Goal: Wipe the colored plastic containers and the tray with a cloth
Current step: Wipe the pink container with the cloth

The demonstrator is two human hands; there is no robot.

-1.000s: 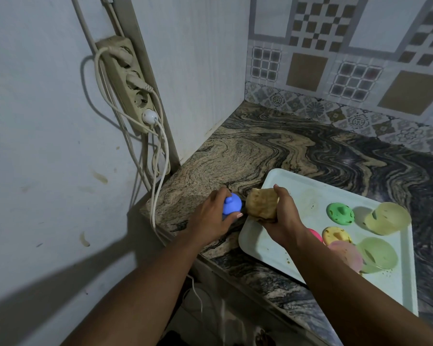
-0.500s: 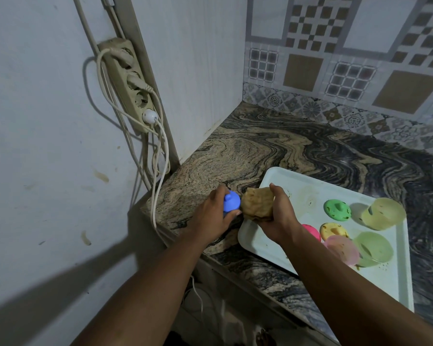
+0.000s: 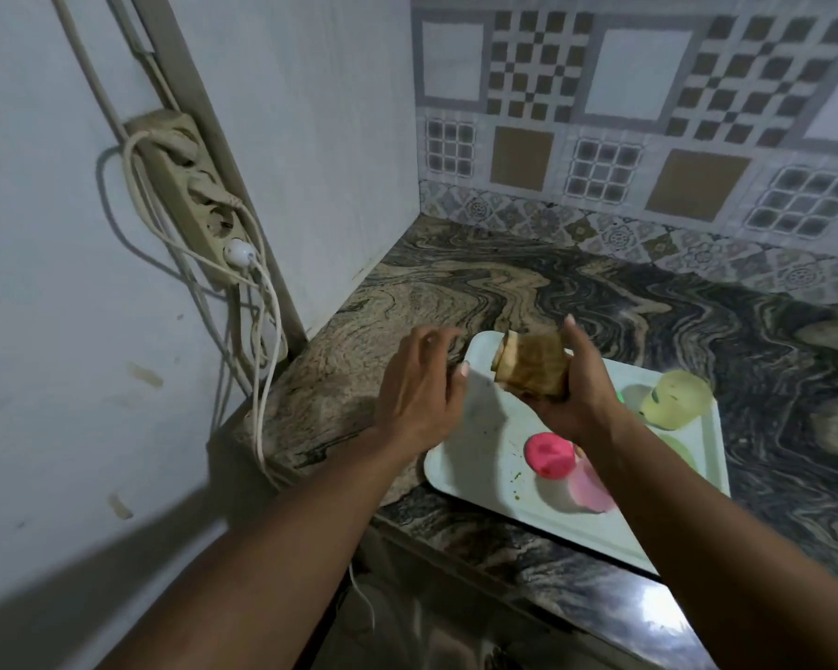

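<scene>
On the marbled worktop (image 3: pixel 456 302) lies a pale tray (image 3: pixel 485 456), its near corner by the worktop's front edge. On the tray, a pink container (image 3: pixel 547 454) sits dome-up toward the near side, with a paler pink lid (image 3: pixel 593 490) just beside it, touching or overlapping it. A translucent yellow container (image 3: pixel 676 398) lies tilted toward the tray's far right corner, and a sliver of a green container (image 3: pixel 619 398) shows at the wrist's edge; what any of them holds cannot be told. Small dark specks dot the tray's bare surface. Compared with a second ago, the blue piece that the left hand pinched is no longer in sight, the yellow and green pieces on the tray are now mostly hidden by the right forearm, and the cloth has risen from the tray's left edge to above its far corner. The left hand (image 3: pixel 419 384) hovers over the tray's left edge, back upward, fingers loosely spread and blurred; its grip looks released, with nothing seen in it. The right hand (image 3: pixel 576 384) is raised above the tray, palm toward the left, its grip clenched round a wadded tan cloth (image 3: pixel 530 362), thumb up.
</scene>
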